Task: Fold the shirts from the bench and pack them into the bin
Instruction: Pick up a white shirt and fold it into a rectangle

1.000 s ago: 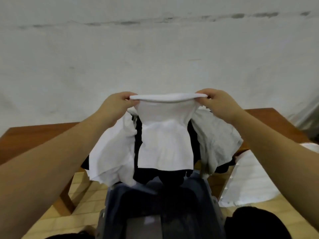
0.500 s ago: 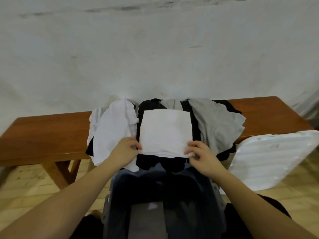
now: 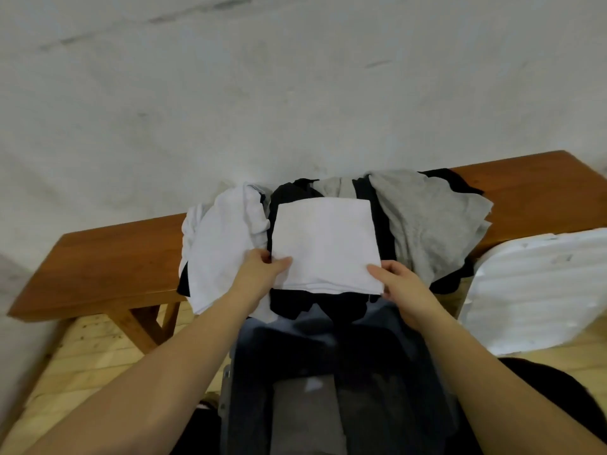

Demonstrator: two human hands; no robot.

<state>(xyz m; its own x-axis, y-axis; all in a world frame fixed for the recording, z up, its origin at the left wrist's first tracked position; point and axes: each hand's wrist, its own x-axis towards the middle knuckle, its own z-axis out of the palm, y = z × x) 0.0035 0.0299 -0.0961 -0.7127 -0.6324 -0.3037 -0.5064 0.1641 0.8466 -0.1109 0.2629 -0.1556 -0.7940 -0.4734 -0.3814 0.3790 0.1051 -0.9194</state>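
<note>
A white shirt (image 3: 325, 241), folded into a neat rectangle, lies flat on the pile on the wooden bench (image 3: 108, 257). My left hand (image 3: 259, 270) pinches its near left corner, thumb on top. My right hand (image 3: 399, 280) grips its near right corner the same way. Under it lies a black shirt (image 3: 295, 192). A loose white shirt (image 3: 220, 244) hangs off the bench to the left, and a grey shirt (image 3: 423, 221) is spread to the right. The dark bin (image 3: 407, 356) stands open just in front of the bench, below my hands, with grey folded cloth inside.
A white ribbed lid or panel (image 3: 538, 287) leans against the bench at the right. A pale wall rises behind the bench. Light wooden floor (image 3: 82, 349) shows under the bench's left leg.
One second ago I held the white shirt up by its top edge. I laid it down folded on the pile, and both hands now hold its near corners.
</note>
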